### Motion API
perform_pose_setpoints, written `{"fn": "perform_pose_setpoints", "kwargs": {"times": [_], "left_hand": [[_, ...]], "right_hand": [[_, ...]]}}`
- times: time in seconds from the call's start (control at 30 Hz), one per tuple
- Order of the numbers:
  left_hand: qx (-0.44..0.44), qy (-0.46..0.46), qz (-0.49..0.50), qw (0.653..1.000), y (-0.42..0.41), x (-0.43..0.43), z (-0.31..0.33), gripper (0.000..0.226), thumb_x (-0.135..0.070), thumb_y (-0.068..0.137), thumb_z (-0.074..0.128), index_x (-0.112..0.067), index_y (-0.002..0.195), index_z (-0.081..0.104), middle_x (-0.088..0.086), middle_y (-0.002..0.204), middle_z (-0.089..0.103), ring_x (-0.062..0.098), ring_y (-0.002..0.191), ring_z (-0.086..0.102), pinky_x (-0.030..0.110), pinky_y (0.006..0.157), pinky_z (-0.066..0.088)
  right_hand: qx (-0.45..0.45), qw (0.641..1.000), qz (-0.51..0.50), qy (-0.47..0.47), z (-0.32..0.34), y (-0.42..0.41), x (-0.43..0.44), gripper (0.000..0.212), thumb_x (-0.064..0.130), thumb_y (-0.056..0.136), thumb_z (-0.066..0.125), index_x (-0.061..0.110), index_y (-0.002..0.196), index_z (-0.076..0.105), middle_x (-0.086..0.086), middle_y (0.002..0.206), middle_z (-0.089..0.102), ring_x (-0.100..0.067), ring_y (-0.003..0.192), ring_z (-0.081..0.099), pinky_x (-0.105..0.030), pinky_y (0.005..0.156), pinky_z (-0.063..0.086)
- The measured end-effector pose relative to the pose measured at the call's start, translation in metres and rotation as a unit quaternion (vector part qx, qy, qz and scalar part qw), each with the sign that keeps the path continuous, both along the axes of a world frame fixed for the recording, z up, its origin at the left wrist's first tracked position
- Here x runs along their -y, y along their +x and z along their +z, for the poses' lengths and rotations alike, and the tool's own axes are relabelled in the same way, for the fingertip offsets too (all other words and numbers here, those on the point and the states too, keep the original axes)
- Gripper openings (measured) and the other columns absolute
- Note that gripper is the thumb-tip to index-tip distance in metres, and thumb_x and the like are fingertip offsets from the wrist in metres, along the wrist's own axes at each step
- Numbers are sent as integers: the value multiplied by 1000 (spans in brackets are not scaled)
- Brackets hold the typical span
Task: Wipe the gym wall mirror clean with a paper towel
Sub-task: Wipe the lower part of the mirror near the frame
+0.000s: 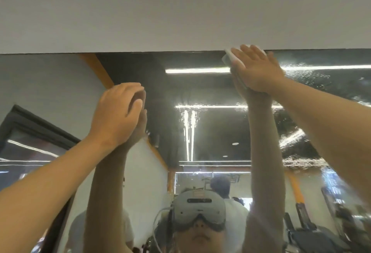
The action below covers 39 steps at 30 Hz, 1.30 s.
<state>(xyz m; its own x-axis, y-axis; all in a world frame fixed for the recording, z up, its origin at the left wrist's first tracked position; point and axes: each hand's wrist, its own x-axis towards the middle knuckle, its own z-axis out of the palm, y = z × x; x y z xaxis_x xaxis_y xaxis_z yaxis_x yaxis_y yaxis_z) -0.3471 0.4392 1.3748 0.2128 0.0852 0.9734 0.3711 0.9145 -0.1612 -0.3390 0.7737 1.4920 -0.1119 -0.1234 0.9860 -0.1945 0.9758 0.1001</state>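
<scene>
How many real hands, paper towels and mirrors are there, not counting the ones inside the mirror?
Hands: 2 (left hand, right hand)
Paper towel: 1
Mirror: 1
Total: 4

Right hand point(259, 72) pressing paper towel point(230, 57) on mirror's point(60, 92) top edge, left hand point(118, 116) lower left, touching glass
</scene>
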Motion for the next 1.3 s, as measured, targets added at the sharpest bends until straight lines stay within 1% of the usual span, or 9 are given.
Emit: {"fn": "perform_pose_setpoints", "kwargs": {"times": [0.13,0.37,0.53,0.6,0.7,0.77,0.97,1.1,1.3], "left_hand": [[12,2,11,1000,0,1,-1,47,-30,95,36,-12,132,58,7,138,57,26,127,51,33,105,31],[17,-6,-2,1000,-1,2,-2,50,-34,94,37,-10,133,58,9,140,56,30,129,51,42,108,34],[13,-8,-5,1000,-2,3,-1,51,-34,94,37,-10,134,57,11,141,55,32,129,51,45,108,35],[6,-9,-5,1000,-2,2,-1,51,-34,94,38,-9,134,58,12,141,56,34,128,51,47,107,36],[7,-10,-5,1000,-2,2,-1,51,-34,94,38,-8,134,57,13,141,56,36,127,51,50,107,37],[9,-10,1,1000,-1,3,-1,52,-35,93,38,-9,134,57,13,141,55,36,127,51,51,107,37],[13,-8,14,1000,1,0,-1,53,-37,93,36,-9,134,56,13,142,55,37,127,50,52,106,37],[13,-5,10,1000,2,-1,-2,55,-38,94,34,-8,134,56,15,141,55,38,127,50,53,106,37],[12,7,-3,1000,3,-2,-6,55,-37,98,30,-6,134,57,16,142,54,37,128,49,52,107,38]], "right_hand": [[1,999,-10,-35,-3,0,-45,58,59,103,5,41,158,9,10,168,4,-13,154,-4,-48,122,-4],[4,997,-38,-65,-1,-3,-57,60,50,106,11,27,161,0,2,168,-6,-14,154,-8,-44,122,-9],[2,998,-55,-7,2,-9,-68,57,49,106,9,32,160,-1,-4,168,-5,-21,154,-8,-50,123,-4],[-9,998,-61,12,0,-9,-70,66,59,100,0,30,160,0,-6,168,-2,-23,154,-5,-52,123,0],[-23,996,-74,42,-8,-10,-73,103,78,78,-24,25,161,4,-8,167,5,-28,154,1,-55,122,5],[-19,995,-85,45,-20,-12,-76,109,79,73,-25,23,161,8,-5,168,7,-26,154,3,-54,123,5],[-13,997,-64,50,-95,-19,-77,83,66,92,-16,26,159,12,-4,164,15,-21,153,8,-56,119,21],[-10,996,-63,58,-161,-17,-64,80,62,94,-15,23,161,7,-2,168,1,-16,154,-12,-52,123,9],[-16,999,-6,30,-230,-8,-45,71,60,99,-9,26,159,9,3,167,1,-8,152,-13,-49,125,6]]}}
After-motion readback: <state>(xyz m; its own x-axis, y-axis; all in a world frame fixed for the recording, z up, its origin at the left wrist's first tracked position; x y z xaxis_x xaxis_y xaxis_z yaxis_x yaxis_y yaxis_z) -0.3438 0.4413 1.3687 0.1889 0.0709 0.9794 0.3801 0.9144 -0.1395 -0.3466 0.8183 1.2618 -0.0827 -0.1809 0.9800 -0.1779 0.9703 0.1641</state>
